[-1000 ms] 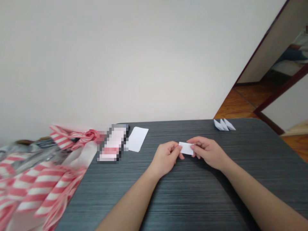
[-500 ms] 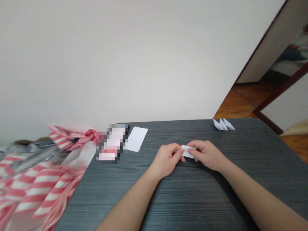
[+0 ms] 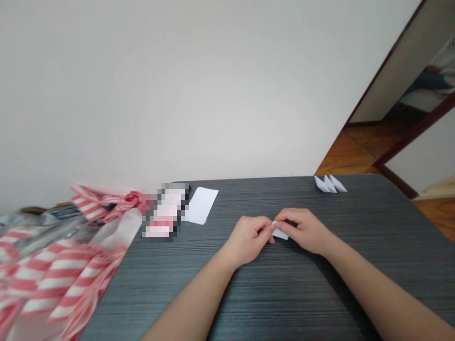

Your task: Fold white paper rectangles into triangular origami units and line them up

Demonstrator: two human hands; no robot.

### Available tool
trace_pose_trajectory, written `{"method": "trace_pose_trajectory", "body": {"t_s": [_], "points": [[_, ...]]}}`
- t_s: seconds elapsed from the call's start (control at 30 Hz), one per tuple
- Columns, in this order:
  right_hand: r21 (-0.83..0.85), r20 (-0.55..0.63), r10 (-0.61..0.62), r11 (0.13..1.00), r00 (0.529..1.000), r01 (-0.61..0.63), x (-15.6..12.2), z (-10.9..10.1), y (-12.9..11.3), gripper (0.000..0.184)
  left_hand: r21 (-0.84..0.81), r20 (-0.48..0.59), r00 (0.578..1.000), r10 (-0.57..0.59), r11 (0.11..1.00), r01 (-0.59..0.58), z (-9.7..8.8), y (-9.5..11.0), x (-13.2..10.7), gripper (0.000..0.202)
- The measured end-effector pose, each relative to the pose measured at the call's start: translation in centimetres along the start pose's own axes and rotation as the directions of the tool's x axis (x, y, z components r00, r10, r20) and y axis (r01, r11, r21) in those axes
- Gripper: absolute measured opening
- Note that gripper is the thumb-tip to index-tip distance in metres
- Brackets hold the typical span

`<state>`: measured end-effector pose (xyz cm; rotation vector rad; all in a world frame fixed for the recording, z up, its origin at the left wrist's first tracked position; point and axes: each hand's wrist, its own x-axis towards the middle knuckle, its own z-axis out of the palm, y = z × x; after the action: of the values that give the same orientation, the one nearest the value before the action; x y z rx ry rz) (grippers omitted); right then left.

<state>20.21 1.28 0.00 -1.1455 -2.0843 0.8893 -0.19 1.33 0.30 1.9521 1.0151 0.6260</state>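
A small white paper slip point(image 3: 280, 233) sits between both my hands, low over the dark grey table point(image 3: 284, 293). My left hand point(image 3: 250, 239) pinches its left end with curled fingers. My right hand point(image 3: 305, 230) pinches the right end, its fingers closed over the top, so most of the paper is hidden. Only a small white corner shows between the fingertips.
A stack of white paper slips point(image 3: 202, 205) lies at the back left beside a blurred-out object point(image 3: 165, 213). Three folded white paper pieces point(image 3: 330, 184) rest at the back right. A red-and-white striped plastic bag point(image 3: 53, 270) hangs off the left edge. A wall stands behind the table.
The paper was a flat rectangle held up between my fingertips; both hands have since closed together and dropped slightly, and the paper now looks folded smaller and mostly covered.
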Motion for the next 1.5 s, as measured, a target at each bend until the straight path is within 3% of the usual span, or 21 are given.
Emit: {"method": "trace_pose_trajectory", "body": {"t_s": [0.63,1.5], "points": [[-0.026,-0.028,-0.012,1.000,1.000,0.011,0.18,0.11,-0.44,0.016,0.026,0.049,0.999,0.016,1.000,-0.017,0.15,0.08,0.06,0.039],[0.024,-0.025,0.164,0.986,0.986,-0.163,0.11,-0.61,-0.24,0.023,-0.105,-0.095,0.990,-0.108,0.990,0.098,-0.25,-0.39,0.24,0.038]]}}
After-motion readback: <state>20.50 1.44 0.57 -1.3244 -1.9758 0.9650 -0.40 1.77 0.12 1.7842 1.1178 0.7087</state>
